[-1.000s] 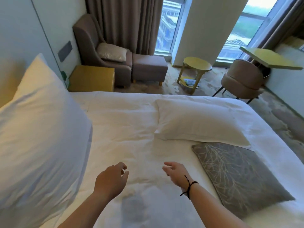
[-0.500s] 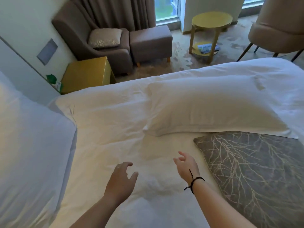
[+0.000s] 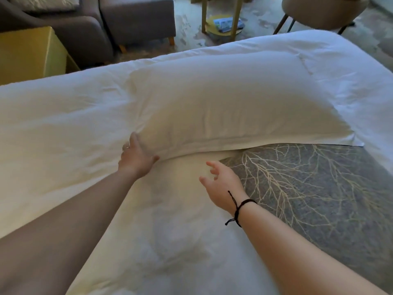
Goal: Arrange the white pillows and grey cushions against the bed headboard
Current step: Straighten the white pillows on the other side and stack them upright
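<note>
A long white pillow (image 3: 229,107) lies flat across the middle of the white bed (image 3: 53,128). Its near right edge overlaps a grey cushion (image 3: 319,192) with a pale branch pattern, which lies flat at the right. My left hand (image 3: 136,156) touches the pillow's near left corner, fingers extended along its edge and thumb at the seam. My right hand (image 3: 221,182), with a black cord on the wrist, hovers open just short of the pillow's near edge, beside the cushion's left corner. The headboard is out of view.
Beyond the bed's far edge stand a yellow bedside table (image 3: 32,52), a brown armchair (image 3: 63,24) with a pale cushion (image 3: 42,1), a brown footstool (image 3: 138,18), a small round yellow table (image 3: 221,24) and a beige chair (image 3: 323,11).
Both arms have reached forward over the bed. My left hand has arrived at the pillow's near corner and the right has come close to its edge. The upright pillow at left has left the view.
</note>
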A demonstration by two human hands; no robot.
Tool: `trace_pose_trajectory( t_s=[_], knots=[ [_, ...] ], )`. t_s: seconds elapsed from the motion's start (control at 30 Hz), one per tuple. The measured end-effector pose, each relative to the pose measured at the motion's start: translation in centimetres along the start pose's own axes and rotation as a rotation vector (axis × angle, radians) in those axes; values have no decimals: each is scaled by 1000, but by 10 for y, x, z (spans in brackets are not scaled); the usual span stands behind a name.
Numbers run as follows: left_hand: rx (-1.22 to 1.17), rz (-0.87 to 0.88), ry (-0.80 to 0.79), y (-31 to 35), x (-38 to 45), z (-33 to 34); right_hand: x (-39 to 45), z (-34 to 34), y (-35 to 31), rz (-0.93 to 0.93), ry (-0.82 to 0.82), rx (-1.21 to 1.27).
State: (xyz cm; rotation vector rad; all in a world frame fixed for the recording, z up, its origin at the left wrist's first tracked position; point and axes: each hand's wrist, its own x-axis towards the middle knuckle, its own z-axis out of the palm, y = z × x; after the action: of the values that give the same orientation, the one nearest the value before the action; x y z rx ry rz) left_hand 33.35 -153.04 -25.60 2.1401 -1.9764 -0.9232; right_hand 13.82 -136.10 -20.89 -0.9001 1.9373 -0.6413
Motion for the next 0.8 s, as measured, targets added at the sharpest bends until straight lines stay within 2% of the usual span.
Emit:
trace_pose_trajectory(
  t_s=[0.07, 0.13, 0.27, 0.4, 0.5, 0.6, 0.8],
  knots=[
    [19, -57, -43, 5, 14, 10, 0, 2, 10, 0, 13, 0],
    [38, -44, -9, 5, 20, 19, -2, 7, 16, 0, 15, -1],
    [226, 117, 93, 2, 10, 22, -6, 12, 21, -40, 10, -37],
    [339, 274, 53, 3, -21, -12, -13, 4, 14, -125, 41, -264],
    [419, 420, -35, 6, -76, -36, -27, -6, 5, -291, 119, -542],
    [379, 525, -80, 15, -153, -41, -57, -11, -4, -396, 146, -693],
    [218, 410, -91, 15, -285, -79, -138, -12, -12, -505, 185, -691]
  ],
)
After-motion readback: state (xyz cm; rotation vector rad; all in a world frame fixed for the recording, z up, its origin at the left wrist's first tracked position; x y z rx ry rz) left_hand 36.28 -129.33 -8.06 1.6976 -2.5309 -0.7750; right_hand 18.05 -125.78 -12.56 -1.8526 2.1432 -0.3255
